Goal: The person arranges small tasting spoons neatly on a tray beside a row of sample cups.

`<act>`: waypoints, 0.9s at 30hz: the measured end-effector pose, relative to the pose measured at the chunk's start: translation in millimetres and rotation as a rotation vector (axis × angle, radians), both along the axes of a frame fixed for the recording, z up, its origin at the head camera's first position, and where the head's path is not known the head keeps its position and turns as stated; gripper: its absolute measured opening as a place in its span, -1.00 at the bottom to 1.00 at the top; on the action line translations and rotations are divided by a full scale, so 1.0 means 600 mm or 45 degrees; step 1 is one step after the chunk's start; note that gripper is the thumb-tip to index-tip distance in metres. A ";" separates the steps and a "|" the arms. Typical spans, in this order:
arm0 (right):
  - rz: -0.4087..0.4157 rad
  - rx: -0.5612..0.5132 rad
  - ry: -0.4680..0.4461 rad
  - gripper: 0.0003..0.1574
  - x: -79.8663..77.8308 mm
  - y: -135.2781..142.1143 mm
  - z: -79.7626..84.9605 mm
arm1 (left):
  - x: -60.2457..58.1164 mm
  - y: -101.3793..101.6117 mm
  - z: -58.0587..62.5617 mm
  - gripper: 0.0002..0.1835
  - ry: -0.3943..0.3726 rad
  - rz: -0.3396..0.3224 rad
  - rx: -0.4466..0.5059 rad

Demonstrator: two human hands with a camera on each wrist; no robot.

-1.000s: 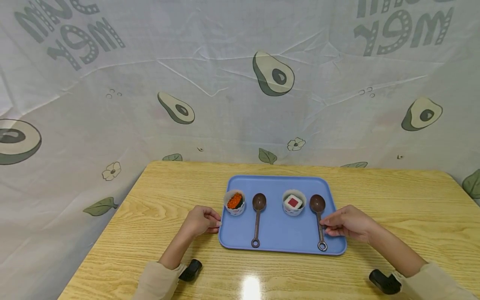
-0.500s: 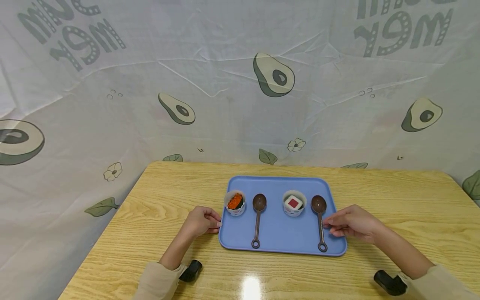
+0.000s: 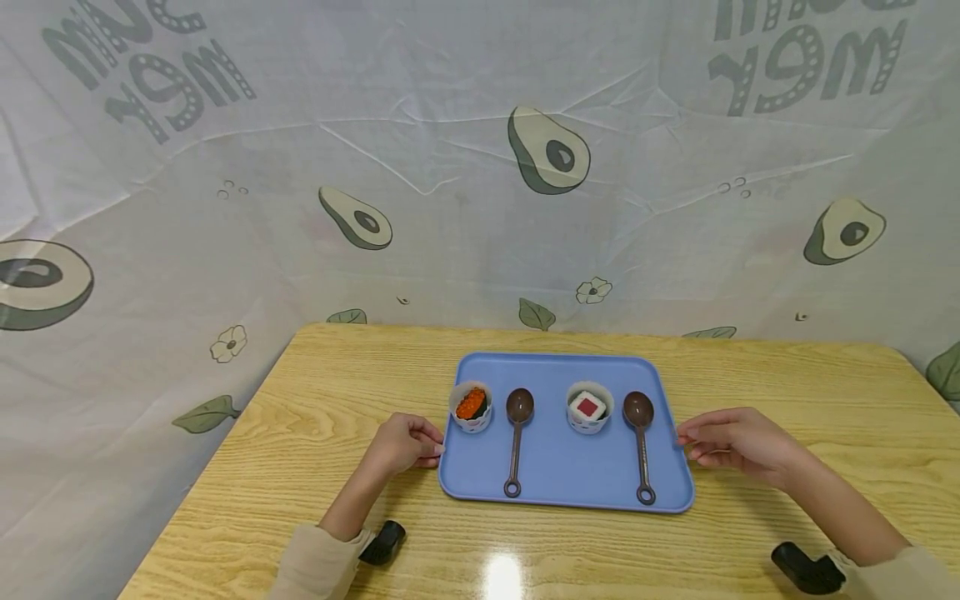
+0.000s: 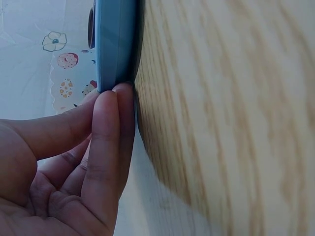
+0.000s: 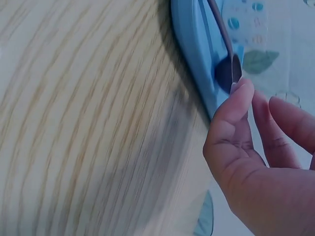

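Note:
A blue tray (image 3: 555, 479) lies on the wooden table. My left hand (image 3: 405, 442) pinches its left rim; in the left wrist view the thumb (image 4: 74, 120) is over the rim and the fingertips (image 4: 106, 110) are against the tray's side. At the tray's right edge is my right hand (image 3: 738, 446), fingers loosely bent and holding nothing. Nearest to it is a brown spoon (image 3: 642, 454), bowl toward the back. A second brown spoon (image 3: 516, 450) lies parallel, farther left. Two paper cups stand on the tray: the left cup (image 3: 474, 423) holds orange roe sushi (image 3: 472, 403), the right cup (image 3: 588, 425) a white-and-red sushi piece (image 3: 587, 406).
Around the tray extends the wood-grain table (image 3: 360, 367). A pale curtain (image 3: 450, 250) printed with avocados hangs behind it and along the left side. Black wrist mounts (image 3: 382, 543) sit beside both sleeves.
My right hand has let go of the right spoon's handle and moved right to the tray's edge. That spoon has shifted very slightly. The left hand stays at the rim.

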State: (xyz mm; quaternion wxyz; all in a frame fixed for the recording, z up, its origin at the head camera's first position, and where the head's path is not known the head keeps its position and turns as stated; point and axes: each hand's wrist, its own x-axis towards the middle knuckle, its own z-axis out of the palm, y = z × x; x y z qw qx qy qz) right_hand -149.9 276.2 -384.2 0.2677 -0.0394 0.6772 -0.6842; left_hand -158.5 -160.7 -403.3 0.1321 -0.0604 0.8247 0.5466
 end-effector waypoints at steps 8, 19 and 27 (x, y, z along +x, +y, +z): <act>-0.047 -0.069 0.047 -0.76 0.001 0.045 -0.003 | 0.001 -0.001 0.000 -0.94 0.023 -0.003 -0.023; -0.221 0.242 0.207 -0.74 0.007 0.076 -0.006 | 0.000 -0.004 -0.003 -0.95 0.053 -0.006 -0.064; -0.265 0.777 0.364 -0.28 0.017 0.086 -0.004 | 0.003 -0.006 0.000 -0.95 0.100 -0.034 -0.174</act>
